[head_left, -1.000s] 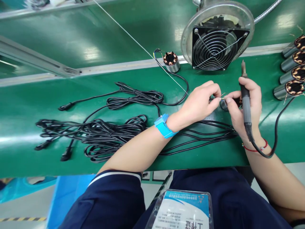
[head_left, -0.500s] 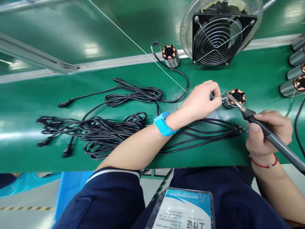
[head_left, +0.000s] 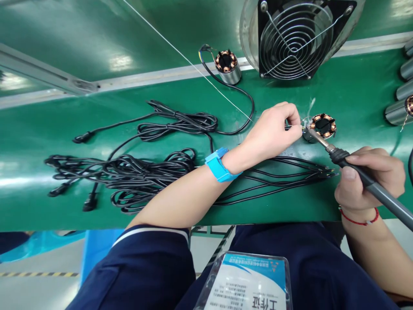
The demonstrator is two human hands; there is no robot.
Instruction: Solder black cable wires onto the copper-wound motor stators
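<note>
My right hand [head_left: 371,176] is wrapped round a soldering iron [head_left: 382,196]. Its tip meets thin wires at the left edge of a motor stator [head_left: 324,125] with copper windings, and a wisp of smoke [head_left: 311,104] rises there. Close to that tip, my left hand [head_left: 274,125] pinches the end of a black cable, whose thin coloured wires [head_left: 302,128] stick out past the fingertips. A thin, pale solder wire [head_left: 222,94] slants down from the upper left to behind my left hand, where its end is hidden.
A fan [head_left: 293,47] with a wire guard stands behind the stator. Another stator [head_left: 229,69] with a cable attached sits at the back. Coiled black cables [head_left: 145,172] cover the left side, their stripped ends [head_left: 322,172] below my hands. Several metal cylinders [head_left: 395,113] line the right edge.
Smoke now rises at the soldering iron's tip, and the tip sits slightly further left on the stator's edge against the wires. The whole view has shifted slightly.
</note>
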